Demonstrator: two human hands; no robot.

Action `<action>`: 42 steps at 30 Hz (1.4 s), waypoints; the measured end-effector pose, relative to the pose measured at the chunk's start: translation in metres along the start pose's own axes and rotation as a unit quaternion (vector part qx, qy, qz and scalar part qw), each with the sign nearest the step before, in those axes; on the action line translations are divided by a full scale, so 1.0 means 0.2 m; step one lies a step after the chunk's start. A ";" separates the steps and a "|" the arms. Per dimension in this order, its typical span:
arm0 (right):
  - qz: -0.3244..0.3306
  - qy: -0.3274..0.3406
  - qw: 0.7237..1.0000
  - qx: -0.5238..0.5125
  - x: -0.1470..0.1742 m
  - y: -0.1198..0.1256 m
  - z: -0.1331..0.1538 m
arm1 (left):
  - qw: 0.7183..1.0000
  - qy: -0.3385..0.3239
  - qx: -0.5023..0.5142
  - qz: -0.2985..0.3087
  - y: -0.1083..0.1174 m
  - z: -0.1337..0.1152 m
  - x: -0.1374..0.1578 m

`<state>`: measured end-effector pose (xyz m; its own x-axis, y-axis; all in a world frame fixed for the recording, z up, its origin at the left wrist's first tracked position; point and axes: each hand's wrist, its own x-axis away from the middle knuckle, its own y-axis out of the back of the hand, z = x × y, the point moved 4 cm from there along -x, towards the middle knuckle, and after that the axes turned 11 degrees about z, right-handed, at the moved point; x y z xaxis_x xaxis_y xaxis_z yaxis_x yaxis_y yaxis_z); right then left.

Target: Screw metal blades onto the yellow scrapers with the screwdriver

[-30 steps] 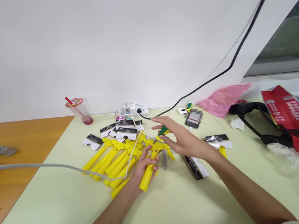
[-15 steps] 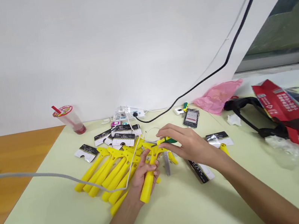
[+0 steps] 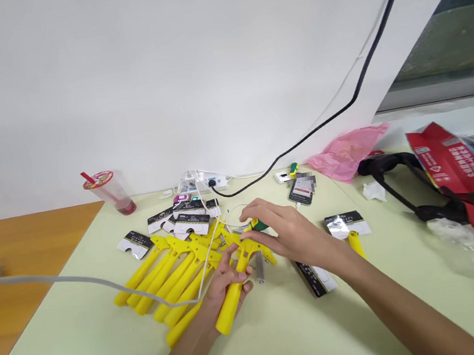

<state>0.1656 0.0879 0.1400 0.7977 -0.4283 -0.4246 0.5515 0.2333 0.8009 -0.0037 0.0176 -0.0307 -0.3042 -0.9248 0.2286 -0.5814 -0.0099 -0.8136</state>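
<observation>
My left hand [image 3: 219,285] is closed around a yellow plastic handle [image 3: 230,307] with a wide, flared head. The handle slants, its thick end towards me. Over the head, my right hand [image 3: 290,232] grips a green-and-yellow screwdriver [image 3: 259,224] between thumb and fingers. Its tip lies close to the head, but I cannot tell exactly where it touches. A grey metal strip [image 3: 259,267] shows just below the head, partly hidden. Several similar yellow handles [image 3: 176,280] lie side by side to the left of my left hand.
Black-and-white cards [image 3: 193,223] lie behind the handles, near a power strip [image 3: 215,181]. A drink cup [image 3: 111,194] stands at the back left. A grey cable [image 3: 100,277] crosses the left side. Rightward are a phone [image 3: 302,189], pink bag [image 3: 345,154] and red box [image 3: 445,159].
The held handle and both hands have shifted slightly left in view, and the handle tilts a little more. The right-hand fingers have turned slightly around the screwdriver. The whole view has moved a little.
</observation>
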 end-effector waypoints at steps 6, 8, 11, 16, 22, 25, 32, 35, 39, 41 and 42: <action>0.039 -0.004 0.998 -0.054 -0.01 -0.01 0.03 | 1.000 -0.005 0.013 -0.014 -0.02 0.01 0.01; 0.029 -0.008 0.997 -0.071 -0.01 -0.01 0.02 | 1.000 -0.012 0.020 -0.021 -0.03 -0.01 0.01; 0.001 0.005 0.997 -0.074 -0.01 -0.03 0.01 | 1.000 -0.012 0.023 -0.017 -0.04 -0.03 0.02; -0.018 -0.022 0.999 -0.044 -0.01 -0.05 0.00 | 1.000 -0.008 0.014 -0.008 -0.04 -0.03 0.02; 0.044 -0.006 0.995 -0.089 -0.01 -0.05 0.00 | 0.999 -0.002 0.033 -0.025 -0.03 -0.02 0.02; 0.039 0.014 0.993 -0.110 -0.01 -0.05 -0.01 | 0.999 -0.007 0.030 -0.020 -0.05 -0.03 0.02; 0.020 0.010 0.999 -0.045 -0.01 -0.04 0.00 | 1.000 0.007 -0.007 0.003 -0.07 -0.03 0.01; 0.039 -0.015 0.998 -0.036 -0.01 -0.04 0.00 | 1.000 0.005 -0.011 0.005 -0.06 -0.02 0.01; 0.064 -0.005 0.996 -0.058 0.00 -0.01 0.01 | 1.000 0.000 -0.005 -0.002 -0.06 -0.03 0.01; 0.052 0.013 0.996 -0.075 0.00 0.00 0.01 | 1.000 -0.002 -0.001 -0.001 -0.07 -0.05 0.00; 0.042 0.019 0.995 -0.083 0.00 0.01 0.01 | 1.000 -0.006 0.000 0.002 -0.07 -0.06 0.00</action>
<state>0.1659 0.0863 0.1421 0.8500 -0.3678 -0.3770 0.5120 0.4091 0.7553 -0.0050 0.0214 -0.0134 -0.2972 -0.9293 0.2192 -0.5802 -0.0065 -0.8145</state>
